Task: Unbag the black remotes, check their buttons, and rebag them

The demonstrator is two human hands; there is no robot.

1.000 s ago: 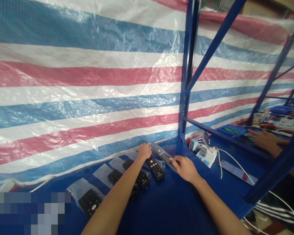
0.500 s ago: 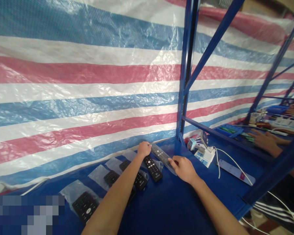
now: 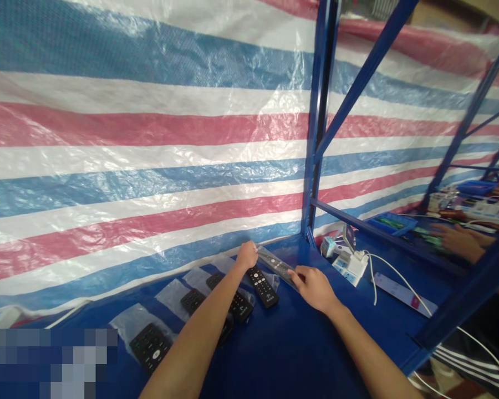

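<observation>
A remote control in a clear plastic bag (image 3: 276,265) slants between my two hands above the blue tabletop. My left hand (image 3: 247,255) pinches the far end of the bag. At the near end, my right hand (image 3: 313,288) has its thumb and fingers closed on the bagged remote. Just left of it lies a bare black remote control (image 3: 263,286). Further left are more black remotes on or partly in clear bags, among them one remote (image 3: 240,307), a second remote (image 3: 192,300) and a third remote (image 3: 150,347). My left forearm hides part of this row.
A white power strip (image 3: 351,267) with plugs and cables stands right of my hand, by a phone-like slab (image 3: 405,293). A blue rack post (image 3: 314,122) rises behind. Striped sheeting (image 3: 149,166) backs the table. Another person's hands (image 3: 461,241) are at the right.
The bagged remote has tilted, its face now flatter and narrower to view. Both hands keep their hold. The whole view has shifted slightly.
</observation>
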